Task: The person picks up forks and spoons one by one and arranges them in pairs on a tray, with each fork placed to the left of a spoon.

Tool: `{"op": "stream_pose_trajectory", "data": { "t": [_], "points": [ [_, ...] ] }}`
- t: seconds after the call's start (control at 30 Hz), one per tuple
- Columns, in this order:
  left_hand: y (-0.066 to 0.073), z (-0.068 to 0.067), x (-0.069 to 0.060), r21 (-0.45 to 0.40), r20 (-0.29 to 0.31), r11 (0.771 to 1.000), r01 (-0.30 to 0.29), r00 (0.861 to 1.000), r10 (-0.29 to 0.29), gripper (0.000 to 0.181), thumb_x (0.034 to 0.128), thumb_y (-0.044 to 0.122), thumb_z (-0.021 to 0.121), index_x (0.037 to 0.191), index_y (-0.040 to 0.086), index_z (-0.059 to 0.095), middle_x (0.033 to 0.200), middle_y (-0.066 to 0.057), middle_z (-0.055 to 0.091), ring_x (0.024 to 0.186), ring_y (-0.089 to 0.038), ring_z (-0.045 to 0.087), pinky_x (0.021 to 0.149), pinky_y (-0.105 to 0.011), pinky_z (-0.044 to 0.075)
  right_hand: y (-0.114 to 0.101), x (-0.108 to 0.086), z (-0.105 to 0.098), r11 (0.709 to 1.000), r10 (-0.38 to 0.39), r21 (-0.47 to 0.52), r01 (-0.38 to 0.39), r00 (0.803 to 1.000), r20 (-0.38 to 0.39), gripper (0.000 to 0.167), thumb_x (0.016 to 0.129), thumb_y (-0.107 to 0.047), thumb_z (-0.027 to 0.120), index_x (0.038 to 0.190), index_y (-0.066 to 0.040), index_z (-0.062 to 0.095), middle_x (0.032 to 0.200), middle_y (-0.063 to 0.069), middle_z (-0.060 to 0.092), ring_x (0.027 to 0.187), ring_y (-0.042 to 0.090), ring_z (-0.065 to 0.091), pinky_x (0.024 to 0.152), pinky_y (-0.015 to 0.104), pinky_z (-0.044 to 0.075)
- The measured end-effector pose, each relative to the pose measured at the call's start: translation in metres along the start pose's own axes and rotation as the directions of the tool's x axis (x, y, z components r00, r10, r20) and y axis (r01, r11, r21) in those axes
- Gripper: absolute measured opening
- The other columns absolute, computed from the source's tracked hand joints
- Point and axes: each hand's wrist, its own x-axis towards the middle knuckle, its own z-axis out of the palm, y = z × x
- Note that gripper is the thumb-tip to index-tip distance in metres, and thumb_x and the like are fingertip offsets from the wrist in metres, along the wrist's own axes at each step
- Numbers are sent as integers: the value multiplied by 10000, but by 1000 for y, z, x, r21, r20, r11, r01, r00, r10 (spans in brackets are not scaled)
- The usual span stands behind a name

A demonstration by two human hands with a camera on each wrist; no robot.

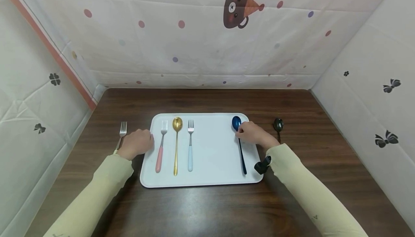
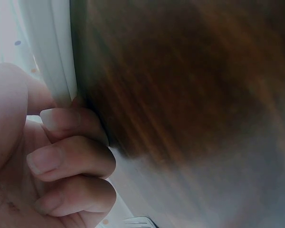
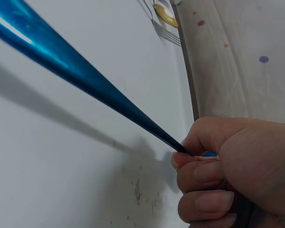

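Observation:
My right hand (image 1: 254, 134) pinches the blue spoon (image 1: 243, 159) near its bowl, over the right part of the white tray (image 1: 214, 150). In the right wrist view the thumb and forefinger of the hand (image 3: 232, 171) close on the thin neck of the blue spoon (image 3: 85, 76), whose handle casts a shadow on the tray. At the tray's left edge, my left hand (image 1: 137, 144) grips the rim; its curled fingers show in the left wrist view on the pale rim (image 2: 52, 42). On the tray's left half lie a pink-handled fork (image 1: 159, 159), a gold spoon (image 1: 176, 150) and a light-blue-handled fork (image 1: 190, 157).
A fork (image 1: 123, 128) lies on the wooden table (image 1: 207, 211) left of the tray, partly hidden by my left hand. A dark spoon (image 1: 278, 124) lies to the tray's right, partly behind my right forearm. Printed cloth walls (image 1: 194, 42) stand at the back and sides.

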Motion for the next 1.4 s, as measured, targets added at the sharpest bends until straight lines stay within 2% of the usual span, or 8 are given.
{"op": "stream_pose_trajectory", "data": {
  "t": [0.33, 0.6, 0.8, 1.4],
  "points": [
    [0, 0, -1, -7, -7, 1000, -6, 1000, 6, 384, 985, 241, 373, 990, -36, 639, 691, -112, 568, 606, -232, 523, 510, -339, 389, -12, 6, 7, 999, -27, -20, 27, 1000, 2, 257, 944, -192, 563, 721, -90, 639, 645, 16, 489, 603, 152, 473, 571, 256, 367],
    [-1, 1, 0, -8, -7, 1000, -11, 1000, 11, 381, 983, 239, 372, 976, -34, 637, 665, -106, 551, 589, -227, 520, 501, -331, 386, -19, 10, 11, 999, -42, 1, 42, 999, -1, 320, 942, -189, 562, 633, -104, 552, 576, -14, 436, 574, 140, 446, 563, 249, 346],
    [-1, 3, 1, 3, -15, 1000, -9, 1000, 9, 386, 982, 246, 370, 946, -32, 636, 650, -104, 538, 577, -226, 508, 491, -331, 377, -22, 14, 16, 999, -33, 8, 33, 999, 0, 294, 944, -192, 569, 666, -100, 585, 588, -8, 459, 589, 144, 464, 572, 246, 359],
    [0, 2, -1, -11, -25, 1000, -9, 1000, 9, 375, 980, 240, 375, 898, -15, 638, 625, -90, 509, 559, -213, 494, 481, -317, 369, -37, 25, 26, 999, -36, 24, 36, 999, -1, 316, 939, -200, 572, 634, -121, 554, 598, -12, 467, 595, 137, 463, 571, 241, 359]
  ]
}}
